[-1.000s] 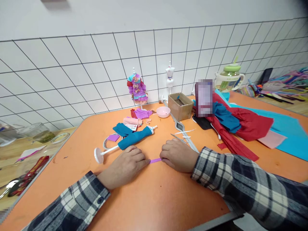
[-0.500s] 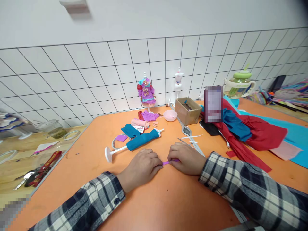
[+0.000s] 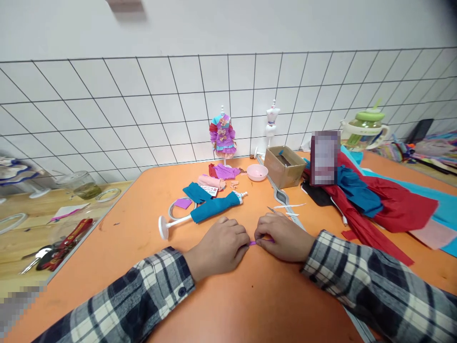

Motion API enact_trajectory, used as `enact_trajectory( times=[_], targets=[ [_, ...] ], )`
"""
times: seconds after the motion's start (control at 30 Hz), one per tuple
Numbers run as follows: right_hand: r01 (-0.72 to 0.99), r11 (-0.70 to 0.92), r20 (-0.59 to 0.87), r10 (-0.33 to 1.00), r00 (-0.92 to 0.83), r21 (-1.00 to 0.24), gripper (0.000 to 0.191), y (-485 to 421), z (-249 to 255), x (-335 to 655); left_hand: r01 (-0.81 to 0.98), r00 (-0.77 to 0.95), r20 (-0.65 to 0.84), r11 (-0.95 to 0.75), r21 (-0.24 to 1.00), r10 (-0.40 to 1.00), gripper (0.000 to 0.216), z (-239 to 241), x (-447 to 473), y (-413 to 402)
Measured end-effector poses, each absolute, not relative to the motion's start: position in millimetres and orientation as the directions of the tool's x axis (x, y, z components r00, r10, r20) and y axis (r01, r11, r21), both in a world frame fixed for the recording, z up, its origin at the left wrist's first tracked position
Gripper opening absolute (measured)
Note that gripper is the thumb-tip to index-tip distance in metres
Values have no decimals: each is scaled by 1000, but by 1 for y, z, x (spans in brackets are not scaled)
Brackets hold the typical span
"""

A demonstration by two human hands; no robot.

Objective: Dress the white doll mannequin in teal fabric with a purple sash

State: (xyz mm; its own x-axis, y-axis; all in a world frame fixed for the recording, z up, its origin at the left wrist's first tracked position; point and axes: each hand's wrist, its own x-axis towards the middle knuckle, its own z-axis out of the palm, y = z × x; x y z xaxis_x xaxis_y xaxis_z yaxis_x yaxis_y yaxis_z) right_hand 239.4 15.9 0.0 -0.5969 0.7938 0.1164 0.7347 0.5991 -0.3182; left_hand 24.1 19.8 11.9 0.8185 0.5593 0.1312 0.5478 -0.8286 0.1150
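Observation:
My left hand [image 3: 219, 244] and my right hand [image 3: 284, 236] rest on the orange table [image 3: 228, 295], fingertips almost meeting. Both pinch a small purple strip [image 3: 253, 243], of which only a short piece shows between them. Just beyond my left hand lies a white mannequin stand wrapped in teal cloth [image 3: 210, 208]. Thin white strips and a metal ruler [image 3: 285, 202] lie just past my right hand.
A dressed doll mannequin [image 3: 222, 136], a bare white one [image 3: 272, 120], a pink bowl [image 3: 257, 172] and a cardboard box [image 3: 284, 166] stand at the back. Red, teal and pink cloth [image 3: 378, 202] is piled at the right. A jar [image 3: 82, 185] and tools lie on the left bench.
My two hands have drawn closer together, so much less of the purple strip shows between them. The view has shifted slightly.

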Motion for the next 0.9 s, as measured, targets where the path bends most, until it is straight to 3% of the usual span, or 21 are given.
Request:
enact_trajectory(
  times=[0.13, 0.3, 0.5, 0.6, 0.7, 0.9],
  targets=[
    [725, 637, 128, 768, -628, -262, 12, 13, 2, 241, 562, 813, 137, -824, 65, 566, 24, 6, 21, 18],
    [740, 629, 115, 775, -622, -238, 13, 13, 2, 239, 567, 810, 118, -818, 94, 575, 23, 9, 17, 18],
    [724, 566, 178, 820, -544, -395, 11, 17, -9, 241, 601, 783, 94, -787, 136, 614, 23, 10, 21, 19],
    [731, 513, 138, 849, -511, -451, 10, 19, -12, 242, 637, 751, 74, -749, 180, 656, 21, 11, 24, 21],
    [772, 469, 86, 872, -482, -429, 10, 22, -10, 240, 661, 732, 29, -719, 214, 681, 21, 15, 26, 24],
    [823, 423, -57, 877, -477, -380, 9, 32, 5, 234, 734, 678, -124, -658, 165, 725, 20, 27, 36, 31]
  ],
)
